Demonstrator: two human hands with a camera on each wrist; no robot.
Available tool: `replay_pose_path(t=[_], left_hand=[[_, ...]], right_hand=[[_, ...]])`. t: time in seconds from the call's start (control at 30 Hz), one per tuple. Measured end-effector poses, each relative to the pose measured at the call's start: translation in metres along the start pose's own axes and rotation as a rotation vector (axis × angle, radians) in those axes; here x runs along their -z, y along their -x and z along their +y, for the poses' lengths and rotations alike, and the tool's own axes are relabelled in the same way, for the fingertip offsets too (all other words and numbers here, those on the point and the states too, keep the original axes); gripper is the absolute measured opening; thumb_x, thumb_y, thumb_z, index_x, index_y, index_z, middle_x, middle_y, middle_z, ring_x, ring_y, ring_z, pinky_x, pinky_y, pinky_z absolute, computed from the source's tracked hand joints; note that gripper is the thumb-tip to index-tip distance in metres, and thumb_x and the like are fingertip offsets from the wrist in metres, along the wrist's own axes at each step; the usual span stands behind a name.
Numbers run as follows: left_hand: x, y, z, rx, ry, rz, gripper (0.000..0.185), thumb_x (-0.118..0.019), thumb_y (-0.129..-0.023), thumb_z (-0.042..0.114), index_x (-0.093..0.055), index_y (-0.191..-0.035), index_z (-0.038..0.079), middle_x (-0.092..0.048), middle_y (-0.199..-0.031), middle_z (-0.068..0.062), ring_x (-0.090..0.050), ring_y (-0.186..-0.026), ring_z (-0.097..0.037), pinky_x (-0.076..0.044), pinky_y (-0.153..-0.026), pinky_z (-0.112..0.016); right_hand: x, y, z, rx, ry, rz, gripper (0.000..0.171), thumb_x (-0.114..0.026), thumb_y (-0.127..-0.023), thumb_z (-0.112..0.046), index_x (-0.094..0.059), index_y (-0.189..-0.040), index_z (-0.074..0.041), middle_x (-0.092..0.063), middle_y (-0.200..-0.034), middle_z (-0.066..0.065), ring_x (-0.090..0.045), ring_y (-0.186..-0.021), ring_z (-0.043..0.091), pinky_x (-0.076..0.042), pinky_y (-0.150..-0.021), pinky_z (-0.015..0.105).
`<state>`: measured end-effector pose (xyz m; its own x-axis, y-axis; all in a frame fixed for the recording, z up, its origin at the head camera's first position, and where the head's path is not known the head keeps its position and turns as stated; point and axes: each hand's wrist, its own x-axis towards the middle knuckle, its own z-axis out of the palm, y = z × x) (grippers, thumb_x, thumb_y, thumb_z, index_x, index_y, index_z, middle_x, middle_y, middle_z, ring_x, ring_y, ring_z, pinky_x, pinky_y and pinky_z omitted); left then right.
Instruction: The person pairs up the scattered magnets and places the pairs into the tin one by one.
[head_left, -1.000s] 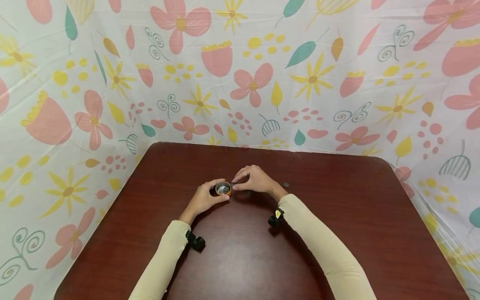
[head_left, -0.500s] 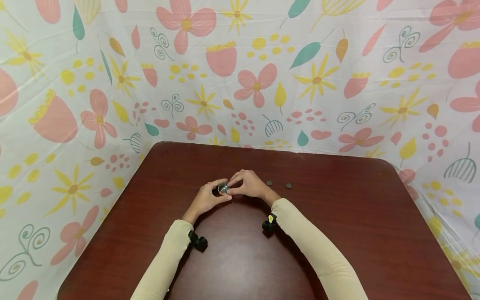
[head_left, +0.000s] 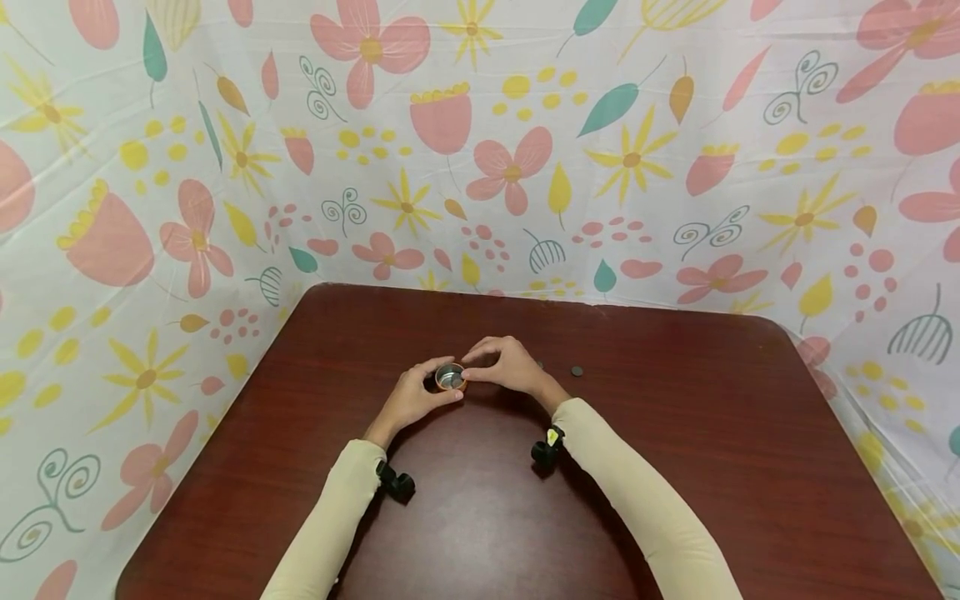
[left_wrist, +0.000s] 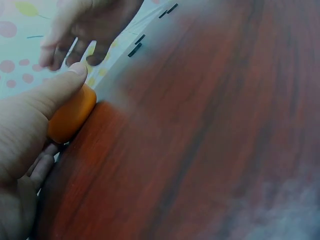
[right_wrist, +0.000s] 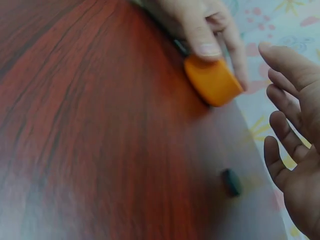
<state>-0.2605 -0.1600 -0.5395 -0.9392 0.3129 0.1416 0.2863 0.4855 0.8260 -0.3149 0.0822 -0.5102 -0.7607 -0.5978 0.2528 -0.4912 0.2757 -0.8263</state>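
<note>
Orange-walled, metal-lined small cup (head_left: 450, 377) is kept steady at table (head_left: 675, 467) centre, pinched by the left hand (head_left: 411, 398) at its 8 o'clock, while the right hand (head_left: 510, 367), fingers relaxed and holding nothing, is poised at its 2 o'clock, a dark disc (head_left: 576, 371) lying beyond at 3 o'clock.

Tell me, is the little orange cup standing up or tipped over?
Standing up. The orange cup sits on the table, its round opening facing up, held by the left hand.

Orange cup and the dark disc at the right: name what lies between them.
The right hand lies between the orange cup and the dark disc; the head view shows it.
</note>
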Motion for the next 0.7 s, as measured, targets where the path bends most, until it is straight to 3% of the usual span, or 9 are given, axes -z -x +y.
replay_pose_path(t=[0.23,0.4,0.57,0.7], left_hand=[[-0.001,0.001,-0.002,-0.001,0.027,0.019,0.085,-0.085,-0.084,0.042,-0.046,-0.155,0.013,-0.056,-0.148,-0.004,-0.054,-0.133,-0.026,-0.044,-0.108,-0.051],[-0.003,0.006,0.003,-0.020,0.130,0.082,0.076,-0.078,-0.092,0.035,-0.044,-0.154,0.009,-0.051,-0.151,-0.011,-0.049,-0.134,-0.028,-0.040,-0.110,-0.053],[-0.006,0.015,0.021,-0.120,0.187,0.185,0.055,-0.073,-0.097,0.030,-0.053,-0.147,0.017,-0.052,-0.146,-0.015,-0.050,-0.131,-0.036,-0.041,-0.107,-0.055],[-0.011,0.018,0.045,-0.231,0.177,0.191,0.044,-0.072,-0.098,0.026,-0.059,-0.140,0.024,-0.061,-0.137,-0.007,-0.058,-0.120,-0.038,-0.048,-0.095,-0.057]], right_hand=[[0.026,0.024,-0.007,-0.034,-0.048,0.067,0.026,-0.081,-0.090,-0.022,-0.079,-0.115,-0.013,-0.072,-0.116,0.006,-0.065,-0.105,0.025,-0.054,-0.085,0.046],[0.046,0.046,-0.015,-0.059,-0.066,0.101,0.027,-0.079,-0.091,-0.014,-0.077,-0.118,-0.010,-0.070,-0.120,0.014,-0.065,-0.103,0.035,-0.055,-0.082,0.046],[0.070,0.075,-0.042,-0.084,-0.041,0.116,0.029,-0.077,-0.092,-0.012,-0.074,-0.120,-0.005,-0.068,-0.122,0.019,-0.063,-0.109,0.042,-0.055,-0.085,0.043],[0.086,0.094,-0.028,-0.103,-0.002,0.136,0.031,-0.077,-0.093,-0.017,-0.074,-0.123,-0.014,-0.069,-0.123,0.012,-0.065,-0.109,0.030,-0.054,-0.084,0.042]])
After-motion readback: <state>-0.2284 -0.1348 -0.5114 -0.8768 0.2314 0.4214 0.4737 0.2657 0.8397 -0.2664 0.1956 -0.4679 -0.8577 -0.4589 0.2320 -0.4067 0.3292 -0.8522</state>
